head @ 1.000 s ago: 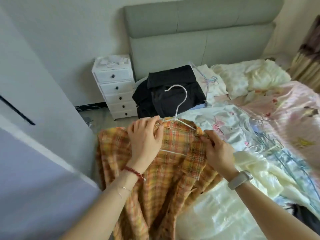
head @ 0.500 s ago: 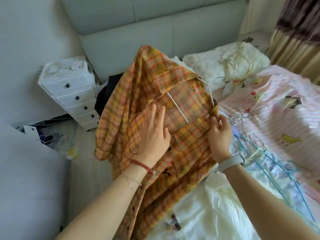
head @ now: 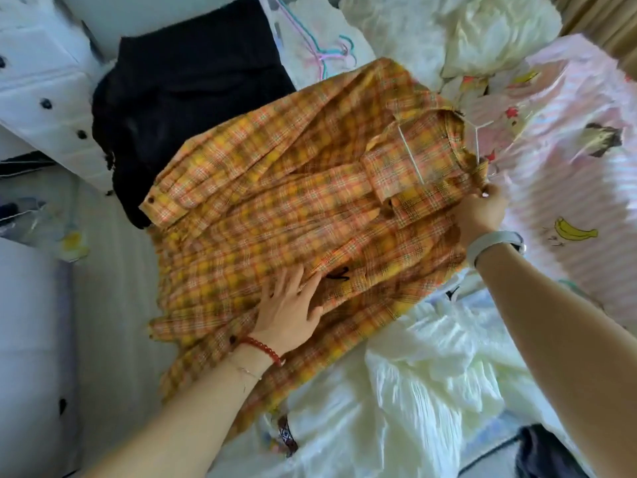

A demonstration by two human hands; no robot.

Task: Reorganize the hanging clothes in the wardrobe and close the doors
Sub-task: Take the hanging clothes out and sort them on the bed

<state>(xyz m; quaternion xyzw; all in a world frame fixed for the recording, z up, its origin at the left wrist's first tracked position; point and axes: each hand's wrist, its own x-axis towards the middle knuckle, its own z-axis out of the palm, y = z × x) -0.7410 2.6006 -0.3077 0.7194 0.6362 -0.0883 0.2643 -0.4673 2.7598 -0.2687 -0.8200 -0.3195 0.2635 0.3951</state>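
Note:
An orange and yellow plaid shirt [head: 275,208] lies spread flat on the bed, still on a white wire hanger [head: 412,157] whose bar shows inside the collar. My left hand [head: 287,312] rests flat on the lower part of the shirt with fingers spread. My right hand [head: 482,208] pinches the collar edge of the shirt near the hanger's shoulder. The wardrobe and its doors are out of view.
A black garment pile [head: 186,84] lies above and left of the shirt. A white drawer unit [head: 38,94] stands at the far left. Loose coloured hangers [head: 327,53], a cream quilt [head: 420,384] and a pink printed bedcover [head: 568,167] surround the shirt.
The shirt was held up in front of me and now lies flat on the bed. My left hand slid from the collar down to the lower shirt; my view tilted downward.

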